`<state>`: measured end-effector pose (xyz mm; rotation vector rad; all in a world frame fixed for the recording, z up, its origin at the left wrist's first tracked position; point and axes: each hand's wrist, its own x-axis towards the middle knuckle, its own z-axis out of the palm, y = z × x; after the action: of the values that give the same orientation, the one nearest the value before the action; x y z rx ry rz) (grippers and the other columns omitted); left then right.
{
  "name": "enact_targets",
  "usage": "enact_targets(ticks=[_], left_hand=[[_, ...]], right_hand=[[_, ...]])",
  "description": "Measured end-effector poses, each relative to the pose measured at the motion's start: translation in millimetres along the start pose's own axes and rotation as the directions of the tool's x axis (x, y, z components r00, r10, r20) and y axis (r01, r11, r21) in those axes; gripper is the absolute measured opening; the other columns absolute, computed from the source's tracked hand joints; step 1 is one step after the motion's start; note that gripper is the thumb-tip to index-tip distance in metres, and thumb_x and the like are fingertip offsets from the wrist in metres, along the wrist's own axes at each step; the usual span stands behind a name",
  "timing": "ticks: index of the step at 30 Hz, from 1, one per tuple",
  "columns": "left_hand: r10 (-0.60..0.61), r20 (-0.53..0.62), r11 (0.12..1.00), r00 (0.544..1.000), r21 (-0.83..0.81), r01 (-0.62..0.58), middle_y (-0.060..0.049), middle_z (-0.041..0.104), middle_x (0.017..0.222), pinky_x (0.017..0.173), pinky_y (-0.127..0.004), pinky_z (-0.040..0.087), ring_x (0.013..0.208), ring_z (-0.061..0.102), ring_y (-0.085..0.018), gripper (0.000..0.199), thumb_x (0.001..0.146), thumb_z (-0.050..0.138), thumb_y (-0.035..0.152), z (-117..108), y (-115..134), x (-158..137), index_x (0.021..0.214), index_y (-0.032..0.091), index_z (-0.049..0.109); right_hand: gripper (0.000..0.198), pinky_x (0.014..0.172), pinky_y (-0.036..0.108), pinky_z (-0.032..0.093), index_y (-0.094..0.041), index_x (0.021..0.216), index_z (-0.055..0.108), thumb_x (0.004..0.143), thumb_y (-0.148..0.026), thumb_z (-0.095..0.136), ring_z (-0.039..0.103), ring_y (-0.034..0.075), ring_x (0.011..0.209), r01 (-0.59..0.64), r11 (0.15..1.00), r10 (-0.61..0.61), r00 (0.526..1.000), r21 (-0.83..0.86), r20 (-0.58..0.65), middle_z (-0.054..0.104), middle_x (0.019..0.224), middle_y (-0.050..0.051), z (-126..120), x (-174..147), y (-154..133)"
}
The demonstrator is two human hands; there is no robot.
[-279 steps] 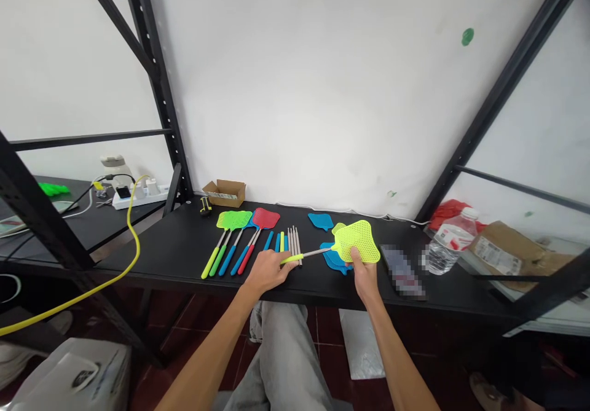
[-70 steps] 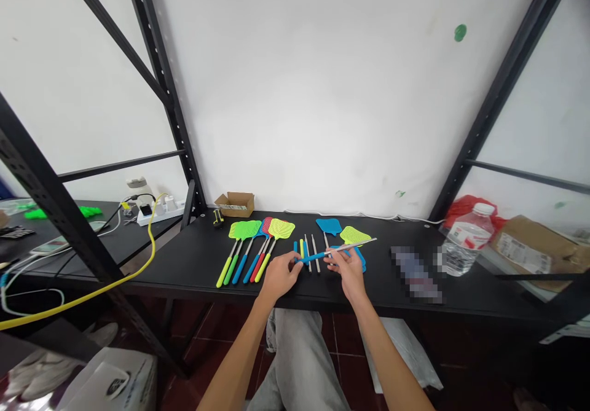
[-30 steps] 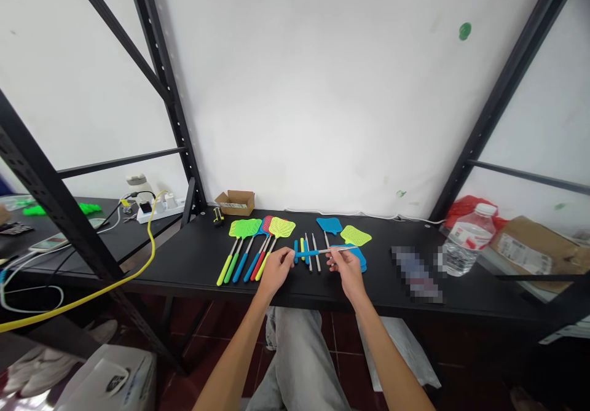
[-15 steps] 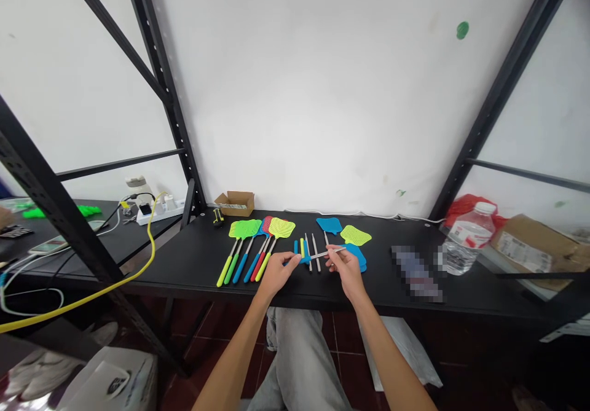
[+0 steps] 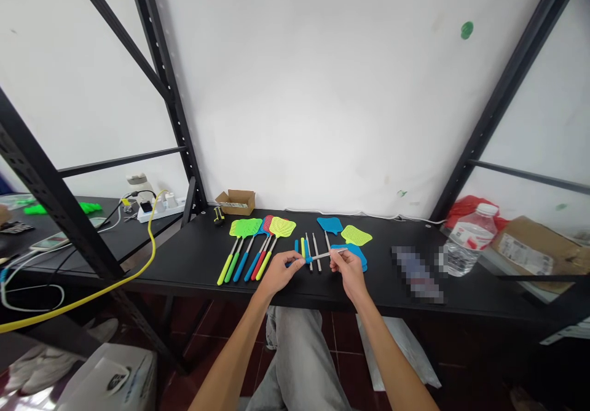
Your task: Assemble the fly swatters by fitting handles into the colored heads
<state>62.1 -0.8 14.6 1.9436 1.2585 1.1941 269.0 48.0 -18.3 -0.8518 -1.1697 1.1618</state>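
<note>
A black tabletop (image 5: 193, 254) carries a row of finished fly swatters (image 5: 251, 245), loose handles (image 5: 310, 248) and swatter heads (image 5: 343, 234). A small cardboard box (image 5: 236, 201) sits near the wall, a water bottle (image 5: 463, 238) to the right.

Both hands raised forward, fingers pinched, close together.
The left hand (image 5: 279, 270) was held with thumb and fingers closed in a pinch, the forearm bare and extended. The right hand (image 5: 349, 272) was likewise pinched, fingertips turned towards the left, just beside it.
</note>
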Motion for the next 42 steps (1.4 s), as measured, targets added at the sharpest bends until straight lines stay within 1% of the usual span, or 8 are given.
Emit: enact_targets(ticks=[8, 12, 16, 19, 23, 26, 36, 42], left_hand=[[-0.011, -0.011, 1.0, 1.0, 0.022, 0.011, -0.003, 0.065, 0.075, 0.065, -0.024, 0.041, 0.071, 0.056, -0.016, 0.042, 0.089, 0.052, 0.053, 4.4, -4.5, -1.0, 0.087, 0.016, 0.072], [-0.026, -0.094, 1.0, 0.995, 0.003, 0.026, -0.004, 0.067, 0.077, 0.065, -0.025, 0.042, 0.072, 0.057, -0.017, 0.044, 0.09, 0.05, 0.053, 3.3, -6.2, -1.0, 0.084, 0.016, 0.072], [-0.038, -0.115, 0.999, 0.993, 0.021, 0.041, -0.004, 0.067, 0.076, 0.064, -0.025, 0.041, 0.071, 0.057, -0.017, 0.044, 0.09, 0.049, 0.053, 2.7, -4.9, -1.4, 0.083, 0.017, 0.072], [-0.035, -0.113, 0.999, 0.993, 0.024, 0.038, -0.003, 0.066, 0.075, 0.063, -0.024, 0.04, 0.07, 0.056, -0.016, 0.042, 0.09, 0.05, 0.052, 2.4, -3.8, -1.7, 0.082, 0.017, 0.072], [-0.036, -0.114, 0.999, 0.993, 0.013, 0.038, -0.003, 0.066, 0.075, 0.062, -0.024, 0.038, 0.069, 0.055, -0.016, 0.04, 0.09, 0.051, 0.05, 1.8, -2.9, -2.1, 0.082, 0.017, 0.072], [-0.039, -0.095, 0.999, 0.995, 0.016, 0.041, -0.002, 0.066, 0.073, 0.061, -0.024, 0.037, 0.068, 0.054, -0.016, 0.04, 0.09, 0.051, 0.049, 1.4, -2.0, -2.5, 0.08, 0.017, 0.071], [-0.045, -0.094, 0.998, 0.995, 0.027, 0.047, -0.002, 0.065, 0.073, 0.061, -0.024, 0.037, 0.068, 0.054, -0.016, 0.042, 0.089, 0.051, 0.052, 1.8, -3.9, -1.4, 0.079, 0.016, 0.071], [-0.046, -0.091, 0.998, 0.995, 0.044, 0.05, -0.003, 0.066, 0.073, 0.06, -0.023, 0.037, 0.067, 0.053, -0.015, 0.043, 0.09, 0.05, 0.052, 1.5, -2.5, -1.5, 0.079, 0.016, 0.071]], right_hand=[[0.042, 0.052, 0.026, 0.042, -0.018, 0.091, 0.072, 0.077, -0.057, 0.069, 0.058, 0.017, 0.059, 0.075, 0.987, -0.066, 0.996, -0.143, 0.063, 0.065, 0.066, 0.003, 7.4, -6.9, -6.2], [0.043, 0.062, 0.031, 0.047, -0.018, 0.099, 0.07, 0.083, -0.057, 0.062, 0.063, 0.022, 0.069, 0.158, 0.948, -0.183, 0.981, -0.277, -0.063, 0.069, 0.075, 0.006, -6.7, -10.1, -13.0], [0.046, 0.077, 0.035, 0.047, -0.019, 0.101, 0.069, 0.087, -0.059, 0.052, 0.066, 0.027, 0.084, 0.099, 0.724, -0.326, 0.921, -0.683, -0.212, 0.072, 0.096, 0.012, -47.7, -1.5, -22.2], [0.063, 0.08, 0.038, 0.046, -0.017, 0.118, 0.065, 0.082, -0.066, 0.051, 0.064, 0.032, 0.097, -0.094, 0.494, -0.228, 0.945, -0.865, -0.233, 0.068, 0.114, 0.015, -73.0, 10.2, -28.1], [0.081, 0.081, 0.042, 0.047, -0.017, 0.128, 0.06, 0.076, -0.078, 0.048, 0.06, 0.037, 0.11, -0.164, 0.323, -0.029, 0.983, -0.932, -0.183, 0.063, 0.122, 0.018, -71.2, 19.9, -29.1], [0.086, 0.08, 0.043, 0.048, -0.018, 0.133, 0.055, 0.072, -0.078, 0.054, 0.057, 0.039, 0.114, -0.166, 0.241, -0.013, 0.985, -0.956, -0.175, 0.059, 0.127, 0.02, -56.4, 20.0, -26.2], [0.084, 0.076, 0.041, 0.048, -0.019, 0.138, 0.052, 0.072, -0.069, 0.062, 0.062, 0.037, 0.108, -0.2, 0.28, 0.016, 0.979, -0.939, -0.204, 0.063, 0.122, 0.019, -58.2, 20.4, -23.0], [0.068, 0.069, 0.038, 0.045, -0.024, 0.128, 0.057, 0.073, -0.064, 0.063, 0.065, 0.036, 0.099, -0.228, 0.392, 0.04, 0.972, -0.891, -0.231, 0.07, 0.112, 0.014, -65.1, 20.3, -22.5]])
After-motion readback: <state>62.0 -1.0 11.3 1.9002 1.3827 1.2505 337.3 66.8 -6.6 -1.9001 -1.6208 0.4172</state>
